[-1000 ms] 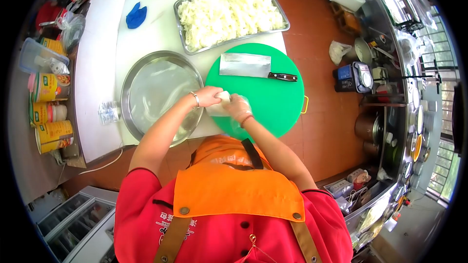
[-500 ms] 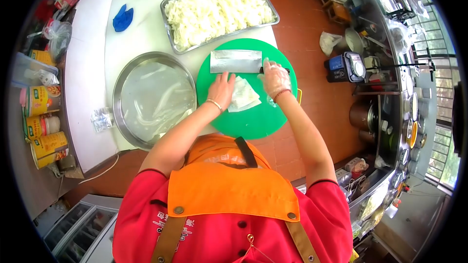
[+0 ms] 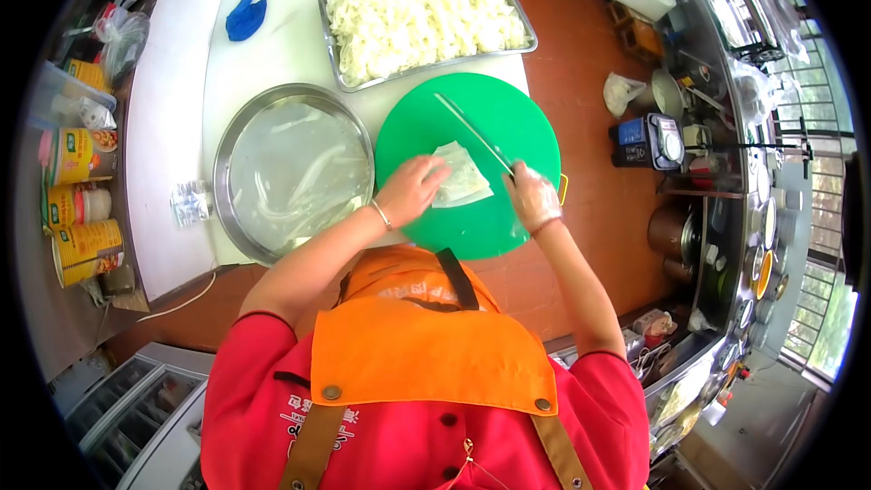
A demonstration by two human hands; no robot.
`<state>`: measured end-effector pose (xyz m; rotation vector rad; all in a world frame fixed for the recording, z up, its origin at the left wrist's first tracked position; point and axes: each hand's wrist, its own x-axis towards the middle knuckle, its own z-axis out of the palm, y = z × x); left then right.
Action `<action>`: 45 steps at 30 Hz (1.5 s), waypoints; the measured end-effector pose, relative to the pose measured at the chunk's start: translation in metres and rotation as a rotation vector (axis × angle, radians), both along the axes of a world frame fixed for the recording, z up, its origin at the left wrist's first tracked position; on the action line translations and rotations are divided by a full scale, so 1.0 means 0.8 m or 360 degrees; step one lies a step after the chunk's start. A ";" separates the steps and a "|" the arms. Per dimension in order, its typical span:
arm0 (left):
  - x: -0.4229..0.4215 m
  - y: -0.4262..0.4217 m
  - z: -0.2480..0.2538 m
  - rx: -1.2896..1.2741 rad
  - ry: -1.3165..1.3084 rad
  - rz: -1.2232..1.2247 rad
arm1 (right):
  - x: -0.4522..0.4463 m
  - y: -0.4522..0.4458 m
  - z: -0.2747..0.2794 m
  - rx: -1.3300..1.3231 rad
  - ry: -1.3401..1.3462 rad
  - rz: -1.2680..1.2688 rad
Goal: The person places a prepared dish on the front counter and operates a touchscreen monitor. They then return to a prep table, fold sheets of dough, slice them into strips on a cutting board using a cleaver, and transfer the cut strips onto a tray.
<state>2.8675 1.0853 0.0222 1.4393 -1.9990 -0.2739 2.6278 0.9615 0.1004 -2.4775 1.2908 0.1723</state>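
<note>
My right hand (image 3: 533, 198), in a clear plastic glove, is closed round the handle of a cleaver (image 3: 475, 132). The blade stands edge-up, slanting to the upper left above the round green cutting board (image 3: 508, 113). A folded stack of thin, pale noodle sheets (image 3: 464, 180) lies on the board below the blade. At the stack's left edge is my bare left hand (image 3: 411, 191), its fingers stretched out; whether they press on the sheets I cannot tell. Left of the board stands a round metal pan (image 3: 227, 141) with whitish translucent strips in it.
Behind the board, a metal tray (image 3: 349, 83) holds a heap of cut pale strips (image 3: 426, 23). A crumpled blue cloth or glove (image 3: 246, 16) and a clear plastic packet (image 3: 190, 205) lie on the white counter (image 3: 172, 127). Yellow cans (image 3: 86, 249) line the left shelf.
The cleaver, flat on the board before, is now lifted and turned edge-on. My right hand has moved down with it. My left hand has shifted slightly down, off the blade's lower edge.
</note>
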 end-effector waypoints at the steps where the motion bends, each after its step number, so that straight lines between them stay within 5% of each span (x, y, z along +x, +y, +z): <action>1: 0.004 -0.011 0.032 -0.0108 0.0024 0.0092 | -0.009 0.015 0.009 0.0026 -0.0036 -0.0043; 5: 0.028 -0.079 0.108 -0.0372 -0.0171 0.0005 | -0.022 0.044 0.020 0.0127 -0.0136 -0.0085; 14: 0.030 -0.161 0.040 0.0302 -0.0671 -0.0684 | -0.006 0.061 0.004 0.0305 -0.0007 -0.0193; 20: 0.041 -0.169 0.030 0.0308 -0.0677 -0.0818 | -0.011 0.073 0.019 0.0307 0.0001 -0.0133; 29: 0.054 -0.174 0.021 0.0145 -0.0739 -0.0822 | -0.040 0.105 -0.044 -0.0112 0.0158 -0.0173; 39: 0.047 -0.179 0.061 0.0299 -0.0763 -0.0811 | -0.038 0.110 0.013 -0.0141 -0.0023 -0.0218; 45: 0.062 -0.174 0.037 0.0378 -0.0848 -0.0733 | -0.022 0.096 -0.059 -0.0234 -0.0038 -0.0162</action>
